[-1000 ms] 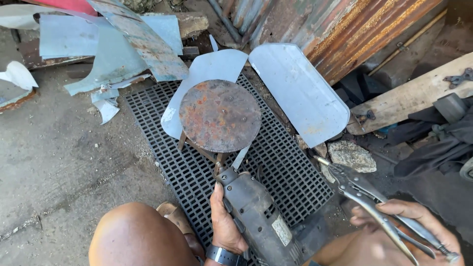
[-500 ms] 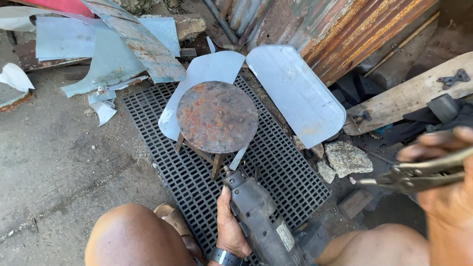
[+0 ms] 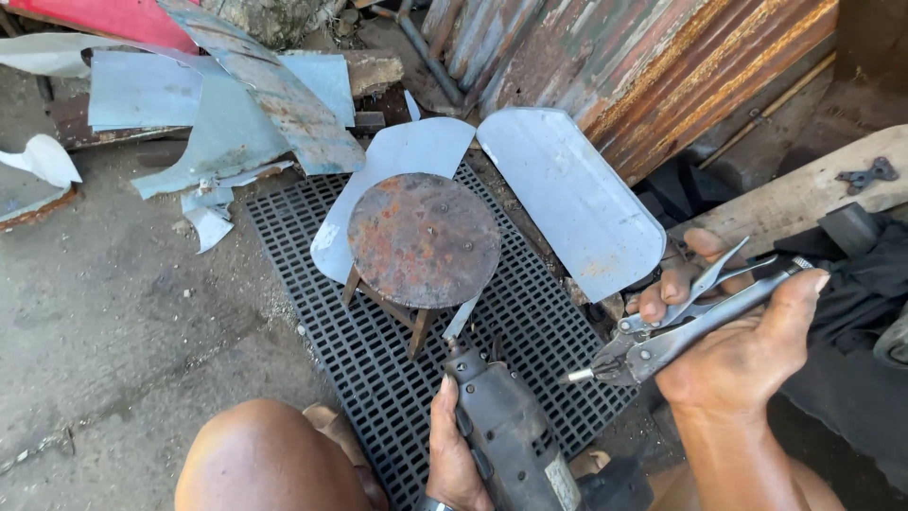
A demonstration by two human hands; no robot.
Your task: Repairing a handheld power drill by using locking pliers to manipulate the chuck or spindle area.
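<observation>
At the grate's point(image 3: 378, 369) near edge, left hand point(image 3: 452, 454) wrapped round a drill point(image 3: 506, 431). Off its right edge, right hand point(image 3: 747, 345) clamped on pliers point(image 3: 681, 317).

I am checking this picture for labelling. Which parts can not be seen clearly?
Head view only:
- Power tool: its rear end is cut off by the bottom edge.
- Left hand: wrist cut off by the same edge.
- Locking pliers: handles partly covered by the right hand.
- Rusty round stool: legs mostly hidden under its top.
</observation>
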